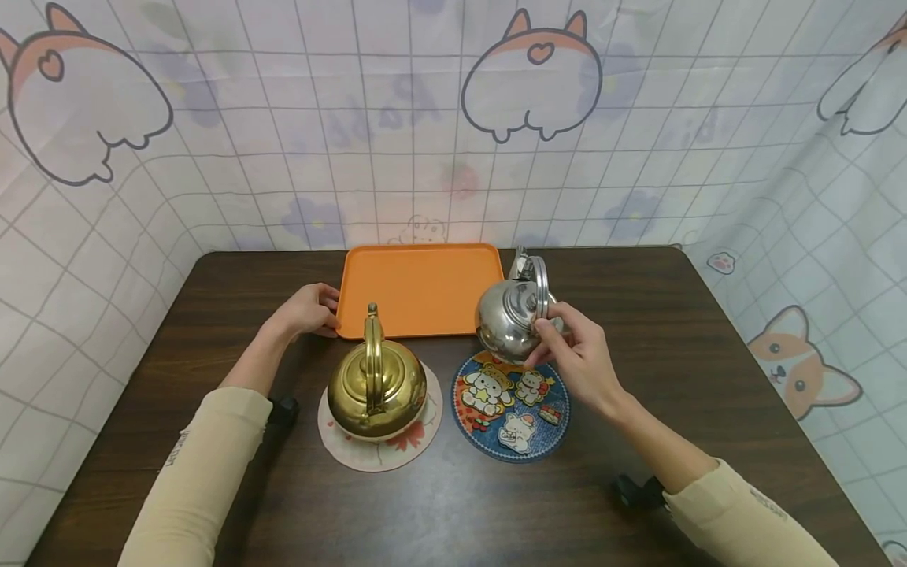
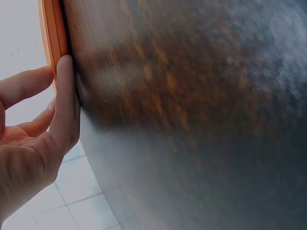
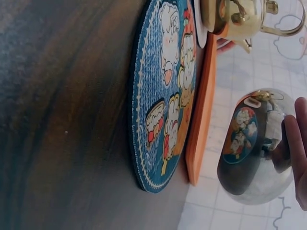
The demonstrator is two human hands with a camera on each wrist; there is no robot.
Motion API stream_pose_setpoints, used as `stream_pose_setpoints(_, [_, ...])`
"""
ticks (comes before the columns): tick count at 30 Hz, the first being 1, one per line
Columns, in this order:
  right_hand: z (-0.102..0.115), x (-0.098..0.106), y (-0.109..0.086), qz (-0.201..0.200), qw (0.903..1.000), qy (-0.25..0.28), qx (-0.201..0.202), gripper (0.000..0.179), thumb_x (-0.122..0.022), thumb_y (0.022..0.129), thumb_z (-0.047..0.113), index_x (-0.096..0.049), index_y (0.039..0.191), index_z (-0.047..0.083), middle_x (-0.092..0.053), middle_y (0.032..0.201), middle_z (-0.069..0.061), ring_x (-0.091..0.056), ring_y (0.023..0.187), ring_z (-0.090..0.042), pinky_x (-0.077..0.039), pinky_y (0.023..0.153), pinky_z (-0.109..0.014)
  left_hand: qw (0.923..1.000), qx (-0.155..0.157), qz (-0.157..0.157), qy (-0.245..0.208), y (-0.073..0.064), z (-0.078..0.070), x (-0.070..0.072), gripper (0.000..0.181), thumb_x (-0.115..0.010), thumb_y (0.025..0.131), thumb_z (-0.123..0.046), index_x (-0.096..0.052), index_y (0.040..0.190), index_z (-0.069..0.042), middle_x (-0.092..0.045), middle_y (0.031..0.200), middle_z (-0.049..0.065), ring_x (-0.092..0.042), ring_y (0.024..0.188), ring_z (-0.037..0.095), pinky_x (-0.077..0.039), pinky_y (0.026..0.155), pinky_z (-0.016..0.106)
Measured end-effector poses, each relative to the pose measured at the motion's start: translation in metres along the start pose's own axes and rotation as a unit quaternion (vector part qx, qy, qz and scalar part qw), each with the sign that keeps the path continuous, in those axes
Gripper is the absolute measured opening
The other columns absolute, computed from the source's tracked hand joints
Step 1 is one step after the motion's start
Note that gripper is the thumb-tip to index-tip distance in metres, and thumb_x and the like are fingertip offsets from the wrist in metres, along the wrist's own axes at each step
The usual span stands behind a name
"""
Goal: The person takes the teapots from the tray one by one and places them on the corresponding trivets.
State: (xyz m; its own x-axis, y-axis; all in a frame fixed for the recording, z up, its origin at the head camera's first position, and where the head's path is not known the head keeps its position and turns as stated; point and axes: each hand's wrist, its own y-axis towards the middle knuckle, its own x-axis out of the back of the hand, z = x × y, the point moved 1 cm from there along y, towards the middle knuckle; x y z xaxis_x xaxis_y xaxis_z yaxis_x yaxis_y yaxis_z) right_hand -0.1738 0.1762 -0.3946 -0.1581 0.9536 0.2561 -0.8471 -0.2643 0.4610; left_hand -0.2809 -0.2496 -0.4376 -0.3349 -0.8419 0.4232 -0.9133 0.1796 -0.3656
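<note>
My right hand [image 1: 577,358] grips the handle of a shiny silver kettle [image 1: 510,319], held up off the table. In the head view the kettle overlaps the right front corner of an orange tray [image 1: 418,291] and the far rim of a blue round placemat [image 1: 489,437]. Its rounded body [image 3: 254,148] mirrors the placemat in the right wrist view. At the tray's left edge is my left hand [image 1: 310,309], and the left wrist view has its thumb and a finger pinching the rim. A gold kettle [image 1: 375,390] with an upright handle rests on a pale round placemat [image 1: 418,449].
The dark wooden table [image 1: 453,512] backs onto a white gridded curtain [image 1: 397,157] with cartoon dogs, which also hangs along both sides. The gold kettle stands just in front of the tray, between my two arms.
</note>
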Motion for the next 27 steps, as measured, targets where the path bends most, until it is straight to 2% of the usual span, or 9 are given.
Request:
stream_pose_setpoints(5, [0.002, 0.001, -0.006, 0.003, 0.9999, -0.008, -0.006, 0.013, -0.051, 0.107, 0.001, -0.062, 0.111, -0.004, -0.07, 0.072, -0.012, -0.07, 0.057, -0.023, -0.063, 0.06, -0.037, 1.0, 0.003, -0.003, 0.002, 0.001, 0.002, 0.0, 0.06, -0.06, 0.094, 0.012, -0.033, 0.148, 0.015, -0.043, 0.134, 0.031, -0.063, 0.102, 0.035, -0.063, 0.08, 0.036])
stream_pose_setpoints(17, [0.007, 0.007, -0.026, 0.011, 0.9998, -0.011, -0.009, 0.014, -0.052, 0.105, -0.004, -0.063, 0.113, -0.001, -0.071, 0.073, -0.01, -0.069, 0.056, -0.028, -0.063, 0.059, -0.037, 1.0, -0.003, -0.001, 0.001, -0.001, 0.0, 0.001, 0.061, -0.06, 0.094, 0.013, -0.032, 0.149, 0.015, -0.042, 0.136, 0.032, -0.062, 0.105, 0.039, -0.062, 0.083, 0.039])
stream_pose_setpoints(24, [0.006, 0.004, -0.035, 0.024, 0.9996, -0.015, 0.006, 0.015, -0.053, 0.104, -0.006, -0.064, 0.113, -0.001, -0.068, 0.09, -0.015, -0.07, 0.057, -0.026, -0.063, 0.057, -0.036, 1.0, 0.0, 0.0, 0.0, 0.0, 0.0, 0.001, 0.06, -0.06, 0.095, 0.013, -0.033, 0.149, 0.015, -0.042, 0.135, 0.032, -0.062, 0.107, 0.039, -0.062, 0.084, 0.038])
stream_pose_setpoints(27, [0.005, 0.002, -0.038, 0.03, 0.9994, -0.013, 0.004, 0.013, -0.053, 0.104, -0.005, -0.063, 0.11, 0.0, -0.066, 0.092, -0.014, -0.069, 0.056, -0.028, -0.062, 0.056, -0.036, 1.0, 0.002, 0.0, -0.001, 0.0, 0.0, 0.001, 0.06, -0.06, 0.095, 0.013, -0.033, 0.149, 0.015, -0.042, 0.136, 0.032, -0.062, 0.107, 0.039, -0.062, 0.084, 0.038])
